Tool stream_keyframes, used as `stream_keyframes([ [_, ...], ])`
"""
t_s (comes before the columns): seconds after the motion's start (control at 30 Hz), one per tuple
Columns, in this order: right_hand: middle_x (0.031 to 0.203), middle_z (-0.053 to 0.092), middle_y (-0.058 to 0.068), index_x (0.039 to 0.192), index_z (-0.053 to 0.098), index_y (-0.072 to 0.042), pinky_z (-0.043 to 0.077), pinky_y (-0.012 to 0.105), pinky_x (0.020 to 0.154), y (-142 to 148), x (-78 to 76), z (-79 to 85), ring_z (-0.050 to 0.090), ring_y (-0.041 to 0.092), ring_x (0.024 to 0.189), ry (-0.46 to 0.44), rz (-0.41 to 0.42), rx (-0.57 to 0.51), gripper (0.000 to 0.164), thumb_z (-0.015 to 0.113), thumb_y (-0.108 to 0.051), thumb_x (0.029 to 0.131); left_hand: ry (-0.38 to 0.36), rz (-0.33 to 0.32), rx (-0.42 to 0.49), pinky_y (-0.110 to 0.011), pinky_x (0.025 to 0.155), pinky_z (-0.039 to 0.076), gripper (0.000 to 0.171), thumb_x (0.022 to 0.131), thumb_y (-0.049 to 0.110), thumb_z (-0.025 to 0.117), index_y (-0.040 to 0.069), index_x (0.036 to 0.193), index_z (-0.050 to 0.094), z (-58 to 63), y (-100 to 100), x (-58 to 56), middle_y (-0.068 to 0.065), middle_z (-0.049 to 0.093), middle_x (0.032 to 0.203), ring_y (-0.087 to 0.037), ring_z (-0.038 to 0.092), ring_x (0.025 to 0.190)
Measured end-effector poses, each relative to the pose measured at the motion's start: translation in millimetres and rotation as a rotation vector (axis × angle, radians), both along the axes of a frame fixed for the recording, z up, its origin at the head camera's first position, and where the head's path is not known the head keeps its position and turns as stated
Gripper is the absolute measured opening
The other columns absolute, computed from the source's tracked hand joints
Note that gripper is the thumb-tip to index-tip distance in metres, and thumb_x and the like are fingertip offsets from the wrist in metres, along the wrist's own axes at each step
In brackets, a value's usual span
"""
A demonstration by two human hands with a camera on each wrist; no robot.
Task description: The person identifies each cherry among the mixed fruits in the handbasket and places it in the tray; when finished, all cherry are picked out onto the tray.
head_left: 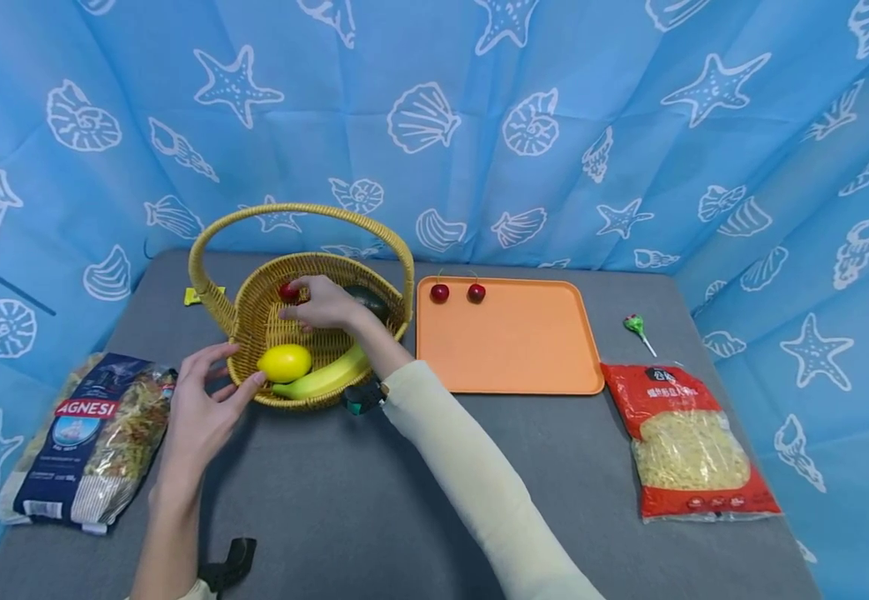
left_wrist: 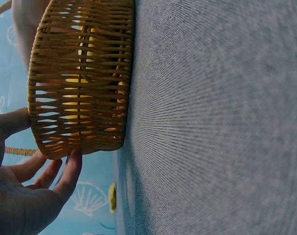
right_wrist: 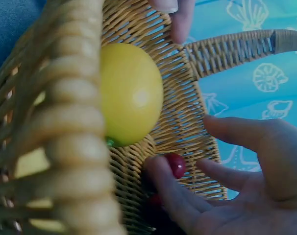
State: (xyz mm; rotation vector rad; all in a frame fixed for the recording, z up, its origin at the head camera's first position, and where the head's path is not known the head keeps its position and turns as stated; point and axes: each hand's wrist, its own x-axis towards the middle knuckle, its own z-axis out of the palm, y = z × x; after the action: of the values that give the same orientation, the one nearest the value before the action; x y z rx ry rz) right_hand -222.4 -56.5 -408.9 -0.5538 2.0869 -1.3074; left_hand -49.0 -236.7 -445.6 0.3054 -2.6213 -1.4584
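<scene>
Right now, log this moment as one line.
left hand: holds wicker basket | right hand: inside basket, near cherry | basket: lemon, banana | orange tray: two cherries

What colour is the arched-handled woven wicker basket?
The woven wicker basket is golden yellow-brown, best seen in the head view.

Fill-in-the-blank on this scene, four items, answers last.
The left grip holds the rim of the woven ____.
The long curved fruit beside the lemon is a ____.
The number of cherries on the orange tray is ____.
The bag nearest the lollipop is clear and ____.
Missing words: basket; banana; two; red
</scene>
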Motion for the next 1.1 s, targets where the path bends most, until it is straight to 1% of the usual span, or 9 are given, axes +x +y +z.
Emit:
stream_keyframes([
  [0.1, 0.103, 0.070, 0.026, 0.163, 0.043, 0.002, 0.060, 0.057, 0.101, -3.1, -0.7, -3.7, 0.070, 0.048, 0.103, 0.007, 0.014, 0.072, 0.061, 0.065, -0.018, 0.110, 0.002, -0.002, 0.005, 0.003, 0.084, 0.042, 0.063, 0.104, 0.032, 0.075, 0.005, 0.157, 0.053, -0.7, -0.3, 0.6, -0.024, 0.039, 0.163, -0.046, 0.048, 0.137],
  [0.23, 0.145, 0.065, 0.027, 0.160, 0.048, 0.002, 0.062, 0.045, 0.091, -6.1, -2.9, -8.5, 0.066, 0.034, 0.089, 0.019, 0.041, 0.095, 0.054, 0.063, -0.014, 0.110, -0.001, 0.006, 0.012, 0.003, 0.084, 0.042, 0.063, 0.104, 0.032, 0.075, 0.005, 0.157, 0.053, -1.4, -0.7, 0.9, -0.024, 0.039, 0.162, -0.046, 0.048, 0.137],
  [0.33, 0.158, 0.059, 0.022, 0.157, 0.053, 0.001, 0.058, 0.035, 0.091, -8.3, -3.6, -11.0, 0.066, 0.027, 0.104, 0.060, 0.055, 0.119, 0.050, 0.062, -0.012, 0.110, 0.003, 0.006, 0.015, 0.004, 0.083, 0.042, 0.063, 0.104, 0.031, 0.075, 0.004, 0.157, 0.053, -1.1, -0.7, 0.7, -0.025, 0.038, 0.162, -0.046, 0.048, 0.136],
  [0.43, 0.162, 0.056, 0.018, 0.154, 0.057, 0.002, 0.057, 0.033, 0.109, -9.4, -3.4, -13.5, 0.062, 0.029, 0.137, 0.088, 0.054, 0.137, 0.046, 0.063, -0.007, 0.108, 0.006, 0.002, 0.016, 0.005, 0.083, 0.041, 0.063, 0.104, 0.031, 0.075, 0.004, 0.156, 0.053, -0.8, -0.6, 0.3, -0.026, 0.038, 0.162, -0.046, 0.048, 0.136],
  [0.53, 0.159, 0.060, 0.018, 0.150, 0.060, 0.004, 0.054, 0.040, 0.118, -9.5, -2.2, -15.2, 0.056, 0.031, 0.149, 0.084, 0.038, 0.112, 0.044, 0.064, -0.001, 0.106, 0.003, 0.000, 0.020, 0.005, 0.083, 0.041, 0.064, 0.104, 0.031, 0.075, 0.003, 0.156, 0.053, -0.5, -0.4, -0.1, -0.026, 0.038, 0.162, -0.046, 0.048, 0.136],
  [0.77, 0.137, 0.073, 0.017, 0.134, 0.073, 0.002, 0.058, 0.024, 0.088, -6.9, 2.8, -14.8, 0.068, 0.026, 0.122, 0.109, -0.015, 0.005, 0.033, 0.074, -0.001, 0.101, -0.017, 0.010, 0.026, 0.004, 0.083, 0.041, 0.065, 0.104, 0.033, 0.075, 0.005, 0.157, 0.052, -1.0, 0.1, -0.5, -0.024, 0.038, 0.164, -0.044, 0.047, 0.137],
  [0.87, 0.127, 0.074, 0.020, 0.132, 0.072, 0.004, 0.065, 0.040, 0.092, -2.5, 5.5, -10.0, 0.072, 0.035, 0.112, 0.082, -0.041, -0.078, 0.031, 0.072, -0.001, 0.102, -0.020, 0.009, 0.030, 0.004, 0.084, 0.041, 0.065, 0.104, 0.033, 0.075, 0.005, 0.158, 0.052, -1.1, 0.3, -0.8, -0.023, 0.037, 0.164, -0.044, 0.047, 0.138],
  [1.0, 0.121, 0.073, 0.022, 0.135, 0.069, 0.004, 0.062, 0.061, 0.100, 7.9, 9.6, -0.6, 0.071, 0.046, 0.109, 0.069, -0.038, -0.165, 0.031, 0.070, -0.006, 0.105, -0.024, 0.010, 0.030, 0.003, 0.084, 0.041, 0.065, 0.104, 0.033, 0.075, 0.006, 0.158, 0.052, -0.3, 0.6, -1.0, -0.023, 0.037, 0.164, -0.045, 0.047, 0.140],
  [1.1, 0.126, 0.075, 0.016, 0.136, 0.071, -0.003, 0.064, 0.047, 0.100, 18.4, 14.1, 7.6, 0.072, 0.033, 0.114, 0.136, -0.018, -0.159, 0.032, 0.071, -0.014, 0.106, -0.026, 0.010, 0.026, 0.003, 0.084, 0.042, 0.066, 0.104, 0.034, 0.075, 0.006, 0.159, 0.052, 0.4, 1.0, -1.2, -0.023, 0.037, 0.164, -0.045, 0.047, 0.140],
])
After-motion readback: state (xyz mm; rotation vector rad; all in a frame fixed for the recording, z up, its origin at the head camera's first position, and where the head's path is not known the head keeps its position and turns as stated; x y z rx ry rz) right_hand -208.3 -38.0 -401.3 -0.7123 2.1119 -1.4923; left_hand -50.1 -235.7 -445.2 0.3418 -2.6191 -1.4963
